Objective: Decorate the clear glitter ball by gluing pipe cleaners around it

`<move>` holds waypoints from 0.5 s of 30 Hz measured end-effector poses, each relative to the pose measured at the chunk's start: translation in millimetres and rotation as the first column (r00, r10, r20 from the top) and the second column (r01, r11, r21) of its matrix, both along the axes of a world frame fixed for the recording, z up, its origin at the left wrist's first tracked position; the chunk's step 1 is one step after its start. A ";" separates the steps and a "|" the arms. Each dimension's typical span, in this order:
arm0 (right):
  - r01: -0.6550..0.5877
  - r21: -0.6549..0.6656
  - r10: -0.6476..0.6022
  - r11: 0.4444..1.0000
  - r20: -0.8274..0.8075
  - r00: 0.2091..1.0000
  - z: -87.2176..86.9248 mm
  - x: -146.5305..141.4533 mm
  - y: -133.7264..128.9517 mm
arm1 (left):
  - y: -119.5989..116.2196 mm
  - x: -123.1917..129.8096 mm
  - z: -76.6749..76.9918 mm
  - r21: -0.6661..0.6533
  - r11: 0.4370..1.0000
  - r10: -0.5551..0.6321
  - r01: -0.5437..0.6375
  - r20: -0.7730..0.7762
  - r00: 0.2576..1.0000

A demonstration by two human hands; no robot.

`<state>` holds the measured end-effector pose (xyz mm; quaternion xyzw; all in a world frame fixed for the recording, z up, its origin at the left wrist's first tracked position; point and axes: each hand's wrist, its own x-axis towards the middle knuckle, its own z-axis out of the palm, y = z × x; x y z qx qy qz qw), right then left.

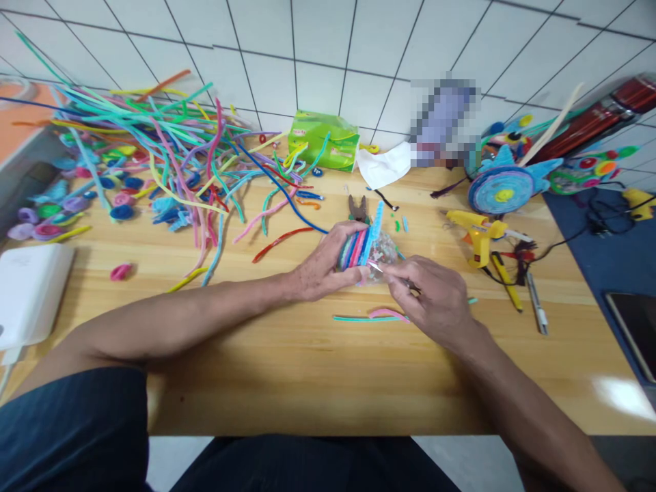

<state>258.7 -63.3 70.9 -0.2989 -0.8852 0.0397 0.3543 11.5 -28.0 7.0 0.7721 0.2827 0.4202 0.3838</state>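
The left hand (pixel 331 265) is closed around a striped craft piece (pixel 352 250) wound with blue, pink and darker pipe-cleaner bands, holding it above the middle of the wooden tabletop (pixel 266 383), with a light-blue fuzzy strip (pixel 376 222) standing up at its edge. The right hand (pixel 430 292) grips a small metal-tipped tool (pixel 376 266), its tip at the piece's near right side; it looks like a blade or scissors, though the fingers hide most of it. Just behind that tip is a clear, speckled rounded body (pixel 384 249), partly covered. Pliers (pixel 358 208) lie just beyond the left hand, and a teal pipe-cleaner length (pixel 353 319) lies on the near side of the hands beside a pink one (pixel 385 313). To the left spreads a tangled heap of pipe cleaners (pixel 169 147), with a pink coil (pixel 121 271) apart from it. Behind stand a green tissue pack (pixel 335 141) and a white tissue (pixel 384 167). On the right are a blue fuzzy disc with a yellow centre (pixel 492 190), a yellow glue gun (pixel 479 238) and a yellow cutter (pixel 506 280).
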 end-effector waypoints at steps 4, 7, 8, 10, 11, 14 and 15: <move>0.001 -0.005 -0.001 1.000 0.006 1.000 0.1 -0.4 0.6 | 1.1 -0.2 -2.1 0.016 1.000 -0.010 0.010 -0.003 1.000; 0.003 0.003 -0.003 1.000 0.018 1.000 1.1 -0.8 0.8 | 1.3 -0.1 -2.3 0.017 1.000 -0.013 0.014 -0.005 1.000; 0.004 0.008 -0.004 1.000 0.020 1.000 1.3 -0.9 0.7 | 1.2 0.0 -2.1 0.017 1.000 -0.013 0.013 -0.006 1.000; 0.008 0.009 -0.008 1.000 0.018 1.000 1.6 -1.1 0.4 | 1.0 0.1 -1.7 0.017 1.000 -0.012 0.013 -0.013 1.000; 0.012 0.005 -0.012 1.000 0.012 1.000 1.7 -1.3 0.2 | 0.9 0.1 -1.5 0.020 1.000 -0.011 0.011 -0.017 1.000; 0.041 -0.017 -0.041 0.999 -0.004 0.999 1.5 -1.8 -0.7 | 0.9 0.0 -1.0 0.025 1.000 -0.005 0.005 -0.026 1.000; 0.053 -0.024 -0.053 0.998 -0.005 0.999 1.4 -2.0 -1.0 | 0.8 -0.1 -0.7 0.025 1.000 -0.002 0.002 -0.027 1.000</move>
